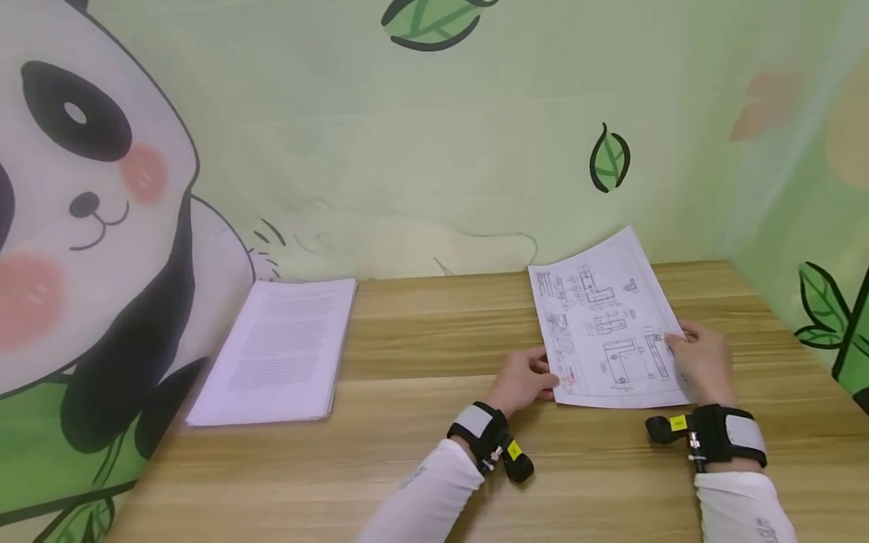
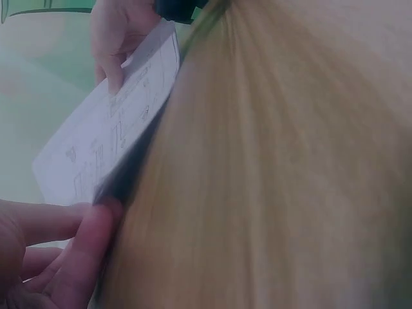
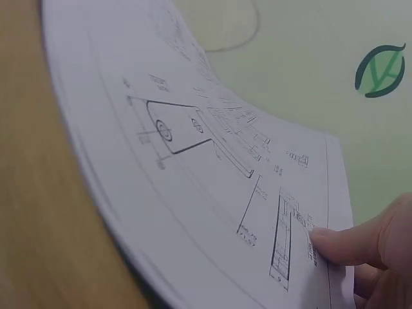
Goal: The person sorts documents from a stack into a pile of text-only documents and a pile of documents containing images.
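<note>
A paper sheet (image 1: 591, 324) printed with technical drawings is held up at a tilt over the right part of the table, between both hands. The left hand (image 1: 521, 383) pinches its lower left corner between thumb and fingers. On the opposite edge the right hand (image 1: 706, 362) grips the sheet, thumb on the printed face and fingers behind. In the right wrist view the paper (image 3: 193, 167) bows in a curve, with the right thumb (image 3: 341, 244) pressed on it. The left wrist view shows the left fingers (image 2: 71, 244) at the sheet's edge, close above the tabletop.
A stack of printed text pages (image 1: 285, 354) lies at the left of the wooden table (image 1: 434, 332). Behind the table hangs a green backdrop (image 1: 326, 98) with a panda and leaves. Each wrist wears a black strap with a small camera.
</note>
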`<state>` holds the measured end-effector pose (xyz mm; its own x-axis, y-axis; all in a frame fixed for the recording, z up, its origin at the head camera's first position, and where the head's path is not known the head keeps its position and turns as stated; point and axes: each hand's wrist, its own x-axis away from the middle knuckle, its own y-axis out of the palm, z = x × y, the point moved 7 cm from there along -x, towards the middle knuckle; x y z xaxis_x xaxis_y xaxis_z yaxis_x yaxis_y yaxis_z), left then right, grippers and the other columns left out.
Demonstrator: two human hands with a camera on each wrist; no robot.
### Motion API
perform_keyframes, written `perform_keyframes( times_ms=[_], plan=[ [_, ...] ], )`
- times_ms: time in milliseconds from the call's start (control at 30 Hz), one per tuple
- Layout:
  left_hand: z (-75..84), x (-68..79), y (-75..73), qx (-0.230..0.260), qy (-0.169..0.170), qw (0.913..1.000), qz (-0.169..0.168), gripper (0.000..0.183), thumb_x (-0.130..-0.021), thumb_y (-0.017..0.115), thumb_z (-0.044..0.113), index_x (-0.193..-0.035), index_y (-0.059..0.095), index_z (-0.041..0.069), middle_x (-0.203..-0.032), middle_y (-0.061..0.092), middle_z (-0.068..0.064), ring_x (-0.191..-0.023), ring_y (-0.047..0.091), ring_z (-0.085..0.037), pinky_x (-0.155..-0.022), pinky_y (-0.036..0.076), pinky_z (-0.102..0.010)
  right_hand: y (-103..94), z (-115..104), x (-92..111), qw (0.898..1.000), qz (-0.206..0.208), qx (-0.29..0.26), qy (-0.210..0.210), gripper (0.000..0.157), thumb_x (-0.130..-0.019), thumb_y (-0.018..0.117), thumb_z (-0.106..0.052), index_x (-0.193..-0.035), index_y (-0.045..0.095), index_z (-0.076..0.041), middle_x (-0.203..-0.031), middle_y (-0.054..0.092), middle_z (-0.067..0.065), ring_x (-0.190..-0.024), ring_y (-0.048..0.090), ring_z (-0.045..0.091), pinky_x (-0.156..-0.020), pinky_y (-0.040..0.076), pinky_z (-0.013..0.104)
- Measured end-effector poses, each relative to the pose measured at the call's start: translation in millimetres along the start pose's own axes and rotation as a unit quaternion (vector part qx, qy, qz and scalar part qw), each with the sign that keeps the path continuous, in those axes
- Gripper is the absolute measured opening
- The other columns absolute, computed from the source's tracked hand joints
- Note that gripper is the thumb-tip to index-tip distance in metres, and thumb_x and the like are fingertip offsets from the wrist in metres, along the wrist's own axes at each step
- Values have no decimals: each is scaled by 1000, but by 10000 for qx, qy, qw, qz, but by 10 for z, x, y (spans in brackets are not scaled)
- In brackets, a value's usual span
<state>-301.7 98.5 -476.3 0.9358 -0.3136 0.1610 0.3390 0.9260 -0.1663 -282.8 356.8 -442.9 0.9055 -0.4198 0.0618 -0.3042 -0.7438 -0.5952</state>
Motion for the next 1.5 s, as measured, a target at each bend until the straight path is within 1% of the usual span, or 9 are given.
perform_keyframes(
  times_ms=[133,400,633,767,900,1033,1233,1367,1500],
  plan=[
    [12,-15,44,-111,-72,9999,25,56,-77,68,-6,-131,54,3,-81,59,-3,-60,64,-16,-61,61,-33,-30,31,-13,9998,115,141,61,47,-95,45,-15,-139,41,1,-123,55,30,-96,53,34,-61,36,27],
    [10,-11,57,-419,-200,9989,4,55,-77,70,-1,-130,54,1,-74,60,-1,-53,62,-13,-55,58,-26,-42,72,-27,9978,343,531,-185,44,-93,49,-13,-133,47,5,-116,57,32,-95,52,38,-62,33,31],
    [16,-3,44,-679,-43,9977,70,45,-81,67,3,-124,58,-1,-71,65,-3,-49,63,-13,-47,55,-22,-44,94,-23,9971,361,667,-108,47,-92,49,-13,-135,44,6,-123,53,35,-103,49,45,-71,38,47],
    [43,54,-35,-1002,95,9946,255,35,-86,61,9,-120,63,2,-77,67,-6,-48,65,-15,-44,52,-21,-37,48,-25,9959,296,855,-12,51,-93,48,-22,-137,42,4,-128,50,34,-108,48,47,-70,39,48],
    [132,142,-141,-1714,368,9838,364,33,-88,57,15,-119,65,6,-86,70,-6,-50,67,-15,-44,47,-19,10,-76,-8,9958,194,889,-61,53,-95,46,-29,-138,42,2,-135,44,34,-116,43,51,-79,40,56],
    [224,220,-282,-2242,605,9719,388,34,-90,53,20,-120,64,8,-84,70,-4,-50,64,-10,-44,43,-19,111,-285,50,9963,210,751,-373,50,-96,45,-27,-137,44,1,-134,46,34,-117,43,51,-86,40,60],
    [338,311,-641,-2705,887,9553,799,34,-93,51,26,-120,64,10,-90,69,-5,-51,53,-4,-43,40,-19,358,-633,179,9940,4,286,-1059,54,-95,46,-32,-140,41,-3,-129,50,33,-118,44,48,-88,41,59],
    [402,372,-887,-2994,985,9425,1108,34,-94,49,27,-121,63,11,-98,68,-6,-47,43,-5,-40,33,-20,560,-795,249,9911,-132,42,-1326,55,-94,48,-36,-141,41,-7,-126,55,28,-117,48,43,-80,45,60],
    [438,440,-1106,-3011,1021,9400,1234,34,-95,49,28,-121,63,13,-99,68,-7,-44,42,-6,-40,34,-20,738,-955,341,9853,-323,-150,-1670,51,-94,50,-27,-139,42,-5,-124,56,28,-117,49,44,-85,45,60]
  ],
)
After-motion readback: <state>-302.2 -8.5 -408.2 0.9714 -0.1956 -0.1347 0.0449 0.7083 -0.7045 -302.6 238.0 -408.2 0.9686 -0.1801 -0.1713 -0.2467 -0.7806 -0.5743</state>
